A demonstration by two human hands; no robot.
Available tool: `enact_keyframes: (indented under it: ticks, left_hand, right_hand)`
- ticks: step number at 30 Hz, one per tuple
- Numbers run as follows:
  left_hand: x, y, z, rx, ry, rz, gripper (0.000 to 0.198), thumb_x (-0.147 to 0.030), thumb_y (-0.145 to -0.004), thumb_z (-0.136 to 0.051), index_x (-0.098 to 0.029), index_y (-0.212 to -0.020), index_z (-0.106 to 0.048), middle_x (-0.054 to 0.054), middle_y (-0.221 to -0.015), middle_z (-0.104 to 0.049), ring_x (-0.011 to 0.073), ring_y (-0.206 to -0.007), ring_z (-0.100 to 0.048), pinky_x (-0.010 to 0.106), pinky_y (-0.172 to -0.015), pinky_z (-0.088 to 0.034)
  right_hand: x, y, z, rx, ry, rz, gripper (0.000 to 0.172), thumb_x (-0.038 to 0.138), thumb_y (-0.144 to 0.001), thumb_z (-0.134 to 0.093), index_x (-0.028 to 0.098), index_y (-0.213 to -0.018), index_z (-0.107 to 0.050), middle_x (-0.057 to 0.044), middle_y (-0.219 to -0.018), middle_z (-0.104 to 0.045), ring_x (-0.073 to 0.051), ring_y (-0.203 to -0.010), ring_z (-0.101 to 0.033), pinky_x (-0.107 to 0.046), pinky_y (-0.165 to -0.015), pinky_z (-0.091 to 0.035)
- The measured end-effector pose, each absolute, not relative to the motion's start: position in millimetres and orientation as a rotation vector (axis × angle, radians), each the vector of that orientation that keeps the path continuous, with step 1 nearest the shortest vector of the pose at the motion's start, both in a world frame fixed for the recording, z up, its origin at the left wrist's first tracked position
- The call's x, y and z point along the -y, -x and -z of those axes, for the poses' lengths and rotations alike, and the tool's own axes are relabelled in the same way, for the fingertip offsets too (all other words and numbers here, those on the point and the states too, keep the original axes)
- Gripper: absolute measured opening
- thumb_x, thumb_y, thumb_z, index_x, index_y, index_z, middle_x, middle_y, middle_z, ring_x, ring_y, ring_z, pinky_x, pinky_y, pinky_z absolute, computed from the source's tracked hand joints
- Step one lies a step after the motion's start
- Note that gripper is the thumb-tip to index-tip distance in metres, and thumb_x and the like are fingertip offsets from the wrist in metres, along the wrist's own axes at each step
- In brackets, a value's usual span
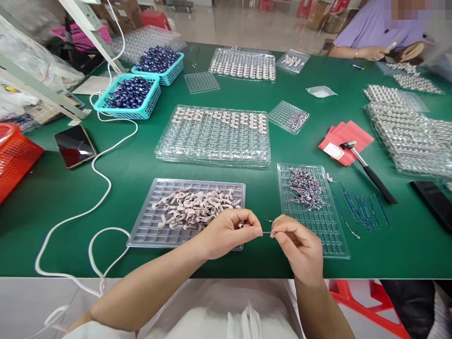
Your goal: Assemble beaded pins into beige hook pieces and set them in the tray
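Observation:
My left hand [233,233] and my right hand [300,247] are close together at the table's front edge, both closed in a pinch. A thin wire [267,232] runs between their fingertips. Inside the curled fingers of the left hand shows a small whitish piece [241,225], mostly hidden. A thin dark pointed end [267,219] sticks out by the right fingertips; its kind is unclear. Behind the left hand, a clear tray [144,226] bears a heap of whitish earbud shells [197,207]. Beyond the right hand, another tray [332,242] holds a tangle of small wired parts [306,188].
Farther back stands a stack of clear trays [212,157], partly filled with shells. A hammer [369,172], red packets [339,136] and blue strips [363,207] lie at right. Turquoise baskets [141,112], a phone [75,146] and a white cable [106,183] occupy the left. A co-worker [374,33] sits opposite.

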State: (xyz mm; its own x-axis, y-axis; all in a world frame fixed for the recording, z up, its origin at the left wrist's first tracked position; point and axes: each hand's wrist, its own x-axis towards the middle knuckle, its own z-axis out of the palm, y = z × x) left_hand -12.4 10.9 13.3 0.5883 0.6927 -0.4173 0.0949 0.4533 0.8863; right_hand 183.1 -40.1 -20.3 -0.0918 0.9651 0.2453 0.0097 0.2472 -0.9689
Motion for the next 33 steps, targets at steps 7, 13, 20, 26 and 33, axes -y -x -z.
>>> enact_keyframes:
  ticks: [7,13,20,26,33]
  left_hand:
    - [-12,15,-13,-0.879,-1.083,-0.422,0.031,-0.042,-0.083,-0.062,-0.012,-0.081,-0.059,-0.004,-0.066,-0.043,0.0032,-0.058,-0.035,0.018,-0.055,-0.027]
    - [-14,14,-6,-0.721,-0.688,-0.459,0.039,-0.036,-0.08,-0.058,-0.013,-0.112,-0.055,-0.005,-0.068,-0.033,0.0035,-0.057,-0.027,0.018,-0.051,-0.019]
    - [-9,11,-2,-0.797,-0.897,-0.574,0.036,-0.04,-0.092,-0.051,-0.014,-0.115,-0.06,-0.003,-0.073,-0.039,0.0029,-0.059,-0.037,0.018,-0.054,-0.03]
    - [-5,8,3,-0.943,-1.25,-0.685,0.028,-0.031,-0.091,-0.056,-0.018,-0.109,-0.073,0.006,-0.1,-0.067,0.0086,-0.085,-0.062,0.022,-0.079,-0.052]
    - [-4,4,2,-1.049,-1.163,-0.632,0.028,-0.036,-0.089,-0.061,-0.014,-0.106,-0.065,0.009,-0.104,-0.073,0.0121,-0.09,-0.069,0.022,-0.077,-0.056]
  right_hand:
    - [40,-184,21,1.36,1.021,-1.017,0.01,0.014,-0.092,-0.057,0.019,-0.088,-0.065,-0.004,-0.077,-0.06,-0.016,-0.077,-0.057,-0.032,-0.07,-0.047]
    - [39,-184,27,1.304,1.062,-0.938,0.008,0.016,-0.093,-0.058,0.019,-0.091,-0.064,-0.004,-0.076,-0.06,-0.017,-0.079,-0.058,-0.032,-0.07,-0.049]
    - [38,-184,32,1.251,1.106,-0.911,0.007,0.016,-0.093,-0.058,0.02,-0.093,-0.064,-0.004,-0.08,-0.061,-0.016,-0.081,-0.06,-0.03,-0.071,-0.05]
    - [39,-183,30,1.271,1.135,-0.861,0.01,0.014,-0.091,-0.06,0.021,-0.093,-0.066,-0.005,-0.086,-0.06,-0.016,-0.083,-0.059,-0.03,-0.07,-0.049]
    - [43,-183,30,1.277,1.156,-0.875,0.01,0.013,-0.092,-0.058,0.021,-0.094,-0.065,-0.004,-0.083,-0.059,-0.016,-0.082,-0.057,-0.029,-0.07,-0.048]
